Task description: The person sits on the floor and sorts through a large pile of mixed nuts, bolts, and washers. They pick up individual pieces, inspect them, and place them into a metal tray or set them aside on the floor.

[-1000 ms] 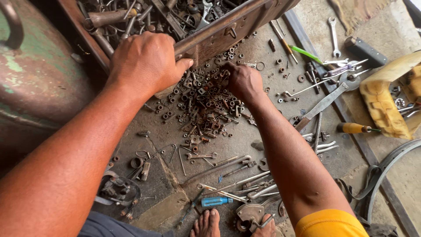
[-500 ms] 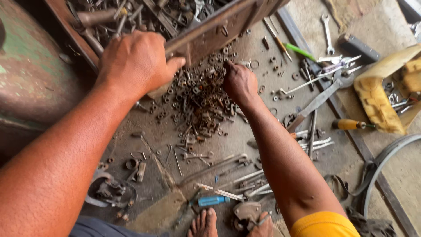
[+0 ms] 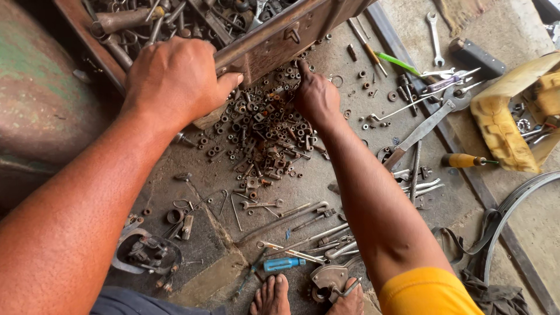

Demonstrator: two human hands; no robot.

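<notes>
Two hands are at work; the left hand [image 3: 175, 79] is closed over the near wall of a rusty metal box [image 3: 274, 38], thumb along its outer face; the right hand [image 3: 315, 96] rests on a heap of nuts and washers [image 3: 262, 131] just below that wall, forefinger stretched towards the box, the other fingers curled; whether they pinch anything I cannot tell.

One box, tilted and full of scrap fittings; one heap, its pieces too many to count, spilling from the foot of the box towards the feet [image 3: 303, 297]; one blue-handled tool [image 3: 283, 264] near the toes; one orange-handled screwdriver [image 3: 464, 160] to the right; one green-handled tool [image 3: 396, 61] above it; one open spanner [image 3: 433, 32] further up; one long flat wrench [image 3: 420, 131] between heap and screwdriver.

The surface is a rough, cracked concrete floor [image 3: 216, 221]; a green, rusted drum [image 3: 35, 99] stands close on the left; a yellow torn cushion [image 3: 501, 128] lies at the right edge; a metal hoop [image 3: 519, 198] curves below it.

Bare floor shows only in small patches between the tools.
</notes>
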